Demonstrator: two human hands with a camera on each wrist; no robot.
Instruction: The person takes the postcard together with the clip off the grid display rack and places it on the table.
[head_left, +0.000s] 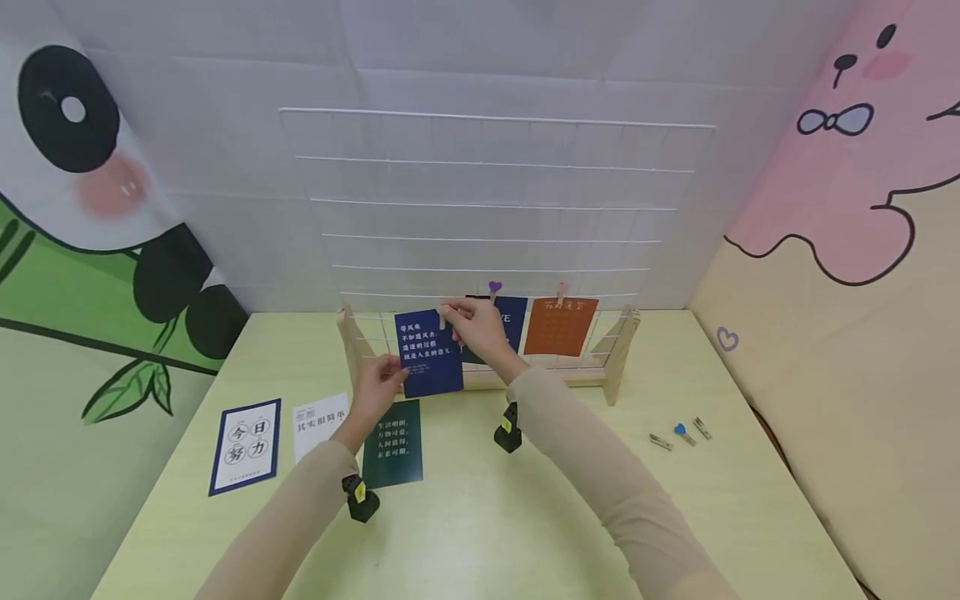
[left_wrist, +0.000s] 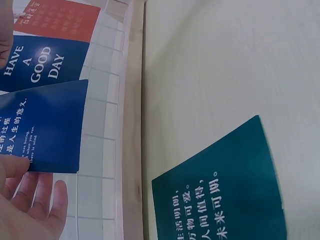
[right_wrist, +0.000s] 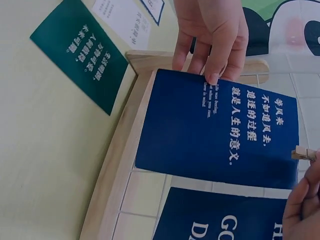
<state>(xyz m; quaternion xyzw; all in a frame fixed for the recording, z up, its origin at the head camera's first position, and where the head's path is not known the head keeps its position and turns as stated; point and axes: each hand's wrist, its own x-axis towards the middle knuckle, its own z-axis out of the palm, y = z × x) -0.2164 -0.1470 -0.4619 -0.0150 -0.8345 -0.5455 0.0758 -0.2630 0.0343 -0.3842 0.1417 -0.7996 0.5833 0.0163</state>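
My left hand [head_left: 375, 390] pinches the left edge of a dark blue card [head_left: 431, 367] with white Chinese lettering, thumb in front and fingers behind. The card stands upright before the white wire grid [head_left: 487, 204]. At the card's top edge my right hand [head_left: 480, 329] pinches a small wooden clothespin [right_wrist: 302, 153], whose tip overlaps the card. Just right of this card hangs a blue "HAVE A GOOD DAY" card [left_wrist: 42, 60], partly covered by my right hand in the head view. An orange card [head_left: 562, 329] hangs beyond it, under a pink heart clothespin [head_left: 562, 292].
The grid rises from a wooden stand [head_left: 622, 354]. On the table's left lie a green card [head_left: 393, 454], a white card [head_left: 318, 421] and a blue-bordered card [head_left: 245, 447]. Several clothespins, one with a blue heart [head_left: 682, 432], lie at the right. Printed walls enclose the table.
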